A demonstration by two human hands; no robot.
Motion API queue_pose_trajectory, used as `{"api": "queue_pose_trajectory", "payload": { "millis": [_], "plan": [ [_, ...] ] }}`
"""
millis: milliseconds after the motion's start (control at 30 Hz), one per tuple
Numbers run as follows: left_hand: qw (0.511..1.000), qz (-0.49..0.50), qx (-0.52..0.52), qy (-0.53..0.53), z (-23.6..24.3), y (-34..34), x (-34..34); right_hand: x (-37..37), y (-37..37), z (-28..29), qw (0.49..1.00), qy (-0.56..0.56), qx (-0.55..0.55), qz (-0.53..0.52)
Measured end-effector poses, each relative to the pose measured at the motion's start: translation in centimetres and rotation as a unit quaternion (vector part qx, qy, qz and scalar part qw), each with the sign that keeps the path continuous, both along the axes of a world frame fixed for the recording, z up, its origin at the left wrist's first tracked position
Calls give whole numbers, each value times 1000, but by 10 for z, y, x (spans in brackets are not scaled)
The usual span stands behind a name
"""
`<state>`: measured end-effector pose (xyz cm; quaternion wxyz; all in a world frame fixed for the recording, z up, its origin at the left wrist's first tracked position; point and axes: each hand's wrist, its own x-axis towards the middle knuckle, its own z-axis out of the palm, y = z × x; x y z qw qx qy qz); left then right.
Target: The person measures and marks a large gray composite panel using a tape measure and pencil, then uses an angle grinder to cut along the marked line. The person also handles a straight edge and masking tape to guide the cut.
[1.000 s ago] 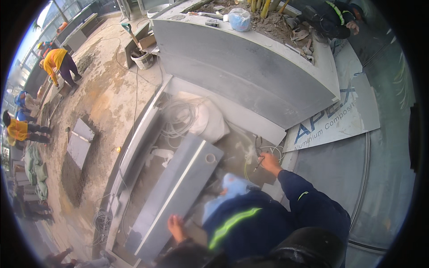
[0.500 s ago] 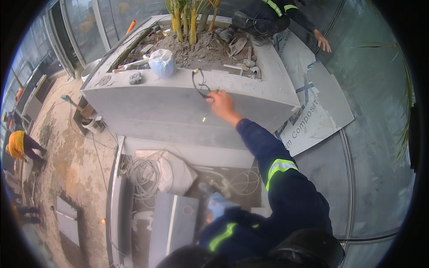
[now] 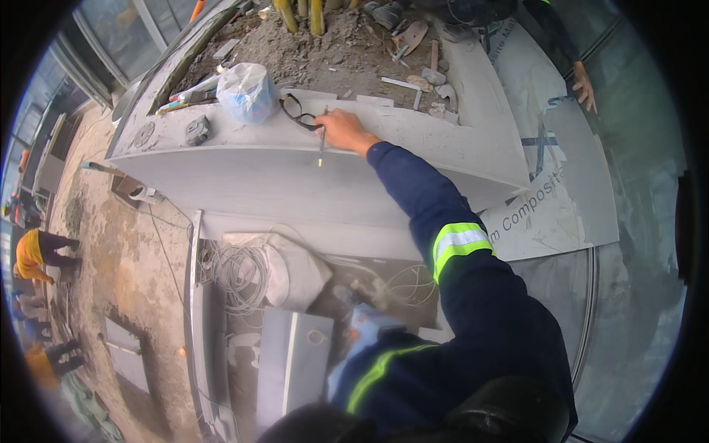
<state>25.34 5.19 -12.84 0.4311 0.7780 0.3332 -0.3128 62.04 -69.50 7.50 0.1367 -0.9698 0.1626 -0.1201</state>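
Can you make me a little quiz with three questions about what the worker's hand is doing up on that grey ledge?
1. True or false: the right hand rests on the grey ledge of the planter.
2. What lies just left of that hand? A) black glasses B) a red cup C) a yellow helmet
3. Fill in: the white plastic bag sits to the ____ of the glasses.

Key:
1. True; the hand also holds a thin pen-like tool that points down.
2. A.
3. Left. The left hand is mostly hidden low in the picture.
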Motion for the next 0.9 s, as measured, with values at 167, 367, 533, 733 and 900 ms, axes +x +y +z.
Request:
{"api": "queue_pose_trajectory", "payload": {
  "millis": [167,367,533,733,900],
  "plan": [
    [999,-44,0,-4,-14,4,22,-45,30,14,983,-173,34,-61],
    [984,-102,-72,-125,-31,35,78,-218,242,-19,917,-224,328,-39],
    [870,-102,-464,-130,118,-151,103,-356,412,-30,922,-162,351,32],
    [790,-208,-564,121,175,-224,58,-425,441,0,970,-196,141,-10],
    [780,-215,-572,136,125,-235,33,-460,446,-13,974,-105,188,-72]
  ]
}}
